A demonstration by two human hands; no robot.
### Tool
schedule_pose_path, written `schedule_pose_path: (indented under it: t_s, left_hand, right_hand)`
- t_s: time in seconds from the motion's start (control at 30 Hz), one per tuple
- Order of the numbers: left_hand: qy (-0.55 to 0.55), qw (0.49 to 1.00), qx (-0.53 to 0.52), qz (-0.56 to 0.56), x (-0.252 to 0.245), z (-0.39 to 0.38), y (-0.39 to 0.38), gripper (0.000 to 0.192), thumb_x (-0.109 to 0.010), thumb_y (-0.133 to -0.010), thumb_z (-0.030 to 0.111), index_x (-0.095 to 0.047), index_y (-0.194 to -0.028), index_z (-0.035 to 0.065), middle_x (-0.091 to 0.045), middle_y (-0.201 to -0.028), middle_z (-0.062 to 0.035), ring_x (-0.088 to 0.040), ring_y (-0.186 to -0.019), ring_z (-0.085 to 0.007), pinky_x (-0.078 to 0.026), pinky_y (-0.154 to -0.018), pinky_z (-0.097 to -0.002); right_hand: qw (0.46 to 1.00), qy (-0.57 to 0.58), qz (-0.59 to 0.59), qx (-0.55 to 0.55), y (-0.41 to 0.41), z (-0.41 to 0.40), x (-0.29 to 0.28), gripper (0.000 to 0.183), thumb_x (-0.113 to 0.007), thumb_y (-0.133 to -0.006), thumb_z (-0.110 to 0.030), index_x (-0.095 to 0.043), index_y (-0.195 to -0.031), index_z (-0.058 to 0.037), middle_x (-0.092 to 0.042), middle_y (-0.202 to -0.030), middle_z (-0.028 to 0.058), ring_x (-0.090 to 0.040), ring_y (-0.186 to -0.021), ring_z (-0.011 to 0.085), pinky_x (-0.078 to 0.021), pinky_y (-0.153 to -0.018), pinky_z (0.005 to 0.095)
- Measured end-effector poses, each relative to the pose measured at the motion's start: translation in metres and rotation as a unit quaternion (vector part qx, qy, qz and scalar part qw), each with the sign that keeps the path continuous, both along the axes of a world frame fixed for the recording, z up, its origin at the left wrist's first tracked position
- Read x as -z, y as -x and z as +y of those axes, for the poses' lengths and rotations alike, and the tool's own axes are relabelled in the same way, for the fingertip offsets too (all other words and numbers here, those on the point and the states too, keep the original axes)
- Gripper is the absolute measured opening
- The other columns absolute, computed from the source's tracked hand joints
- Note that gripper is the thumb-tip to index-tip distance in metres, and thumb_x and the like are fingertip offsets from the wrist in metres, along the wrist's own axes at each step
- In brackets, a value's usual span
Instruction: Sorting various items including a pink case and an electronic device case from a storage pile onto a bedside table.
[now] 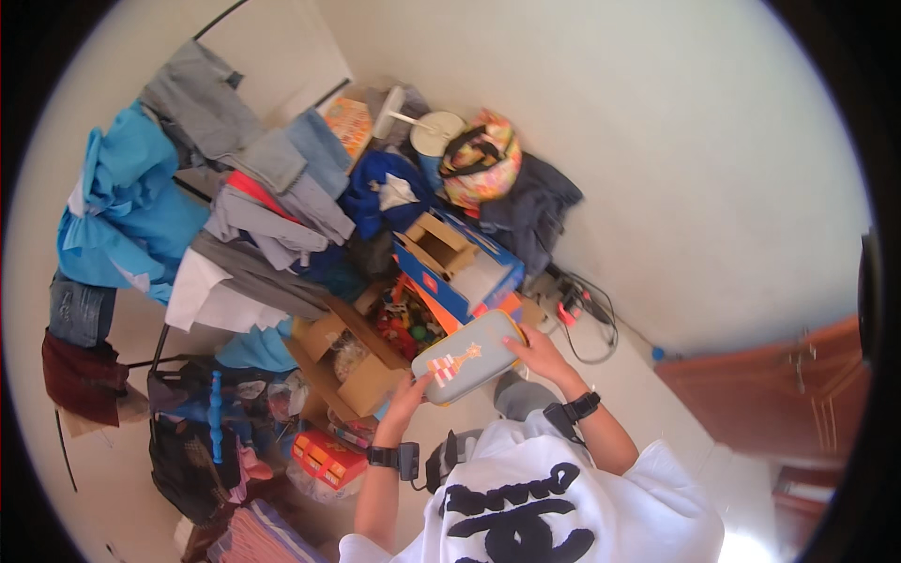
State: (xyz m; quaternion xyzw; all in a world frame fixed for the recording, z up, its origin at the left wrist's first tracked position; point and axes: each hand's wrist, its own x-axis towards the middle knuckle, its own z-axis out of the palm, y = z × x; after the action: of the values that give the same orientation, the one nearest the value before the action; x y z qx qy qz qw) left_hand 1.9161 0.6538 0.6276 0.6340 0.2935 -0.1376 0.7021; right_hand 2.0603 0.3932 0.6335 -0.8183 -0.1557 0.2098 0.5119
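Note:
A grey zippered case point(470, 355) with yellow edging and a red-and-white printed design is held level between my two hands. My left hand point(404, 402) grips its near left end, with the thumb on top. At its right end, my right hand point(542, 350) holds the edge, thumb also on the upper face. Just beyond the case sits a blue open box point(440, 281) with cardboard inserts. To the left of the case stands an open brown cardboard box point(373, 380) holding a clear plastic bag. Small colourful toys point(415, 327) lie in a container between these boxes.
Clothes hang over a rack at left, including a light blue garment point(134, 204). A floral bag point(486, 165) and a blue bucket point(433, 144) stand by the wall. A black cable point(612, 331) lies on the floor. A red box point(329, 459) sits near my left forearm.

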Motion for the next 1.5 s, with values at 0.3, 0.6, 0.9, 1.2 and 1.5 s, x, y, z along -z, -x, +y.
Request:
schedule_pose_path:
  t_s: [0.3,0.6,0.9,1.2,1.5]
  left_hand:
    - [-0.002,0.987,-0.118,-0.107,-0.019,0.042,-0.077,0.041,-0.054,-0.092,0.030,-0.043,-0.119,0.0018,-0.057,-0.111,-0.0086,-0.056,-0.096,-0.0136,-0.047,-0.075,-0.0292]
    - [-0.112,0.990,0.020,-0.083,0.035,0.092,-0.181,0.049,-0.055,-0.089,0.033,-0.044,-0.119,-0.0041,-0.057,-0.112,-0.0158,-0.057,-0.099,-0.0223,-0.045,-0.085,-0.0325]
    - [-0.061,0.968,0.192,-0.147,-0.014,0.062,-0.276,0.059,-0.062,-0.084,0.027,-0.037,-0.125,-0.0062,-0.054,-0.116,-0.0211,-0.055,-0.106,-0.0296,-0.042,-0.092,-0.0366]
    - [-0.140,0.965,-0.046,-0.219,-0.043,0.017,-0.424,0.051,-0.052,-0.088,0.020,-0.035,-0.130,-0.0031,-0.054,-0.115,-0.0192,-0.053,-0.110,-0.0275,-0.044,-0.090,-0.0342]
    - [-0.476,0.866,-0.078,-0.132,0.026,0.045,-0.399,0.041,-0.058,-0.085,0.028,-0.052,-0.108,-0.0054,-0.052,-0.113,-0.0268,-0.048,-0.107,-0.0411,-0.039,-0.092,-0.0454]
  right_hand:
    - [0.993,0.023,-0.038,-0.106,-0.148,0.096,-0.045,0.044,-0.055,-0.089,-0.034,-0.052,-0.113,0.0024,-0.063,-0.094,0.0174,-0.062,-0.082,0.0259,-0.0472,-0.075,0.0367]
    - [0.996,0.072,-0.050,0.012,-0.133,0.085,0.024,0.049,-0.057,-0.088,-0.034,-0.045,-0.120,0.0016,-0.060,-0.105,0.0182,-0.059,-0.096,0.0269,-0.0458,-0.082,0.0354]
    - [0.978,-0.040,0.040,0.202,-0.191,0.043,0.006,0.042,-0.053,-0.093,-0.028,-0.044,-0.122,0.0001,-0.056,-0.108,0.0102,-0.054,-0.097,0.0146,-0.0446,-0.081,0.0266]
    - [0.951,-0.003,-0.270,0.150,-0.396,0.099,-0.049,0.055,-0.058,-0.086,-0.026,-0.037,-0.132,-0.0053,-0.041,-0.129,0.0247,-0.040,-0.120,0.0385,-0.0346,-0.099,0.0451]
    - [0.879,0.235,-0.413,0.032,-0.500,0.151,0.040,0.046,-0.052,-0.086,-0.041,-0.052,-0.126,-0.0175,-0.036,-0.141,0.0148,-0.032,-0.126,0.0437,-0.0262,-0.103,0.0536]
